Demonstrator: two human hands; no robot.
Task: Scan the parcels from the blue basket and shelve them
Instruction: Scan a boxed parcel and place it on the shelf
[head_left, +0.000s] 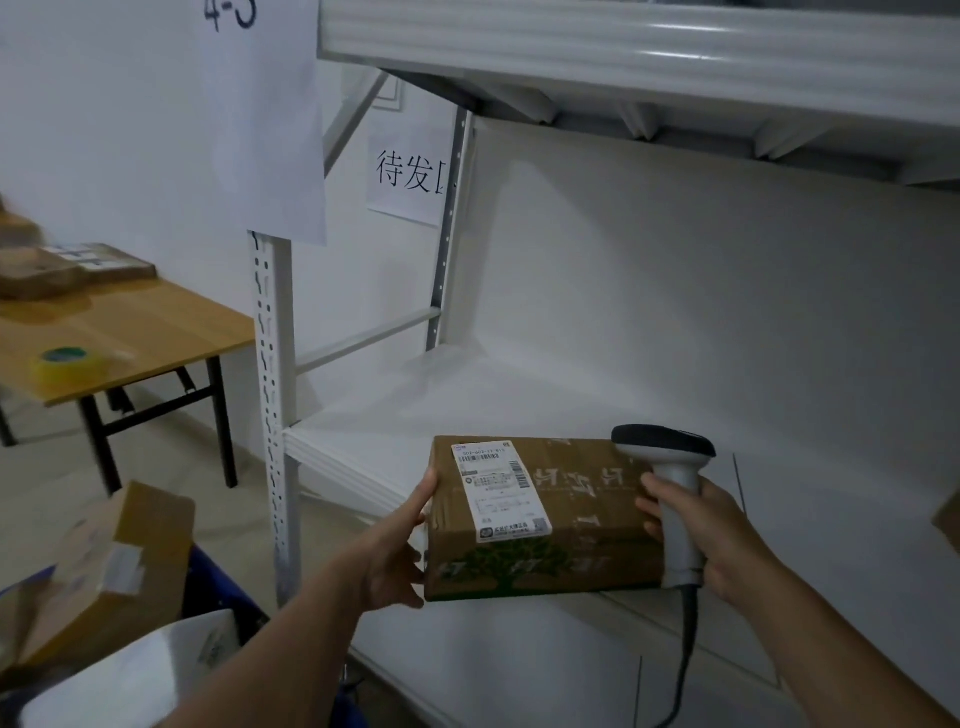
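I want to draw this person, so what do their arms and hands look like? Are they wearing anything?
Both arms are bare. No sleeve shows on the left forearm or the right forearm as far as the picture reaches. The left hand and right hand have no gloves, and I can see no watch, ring or bracelet on either.

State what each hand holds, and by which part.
The left hand holds the cardboard parcel by its left end. The right hand grips the barcode scanner by its handle, beside the parcel's right end.
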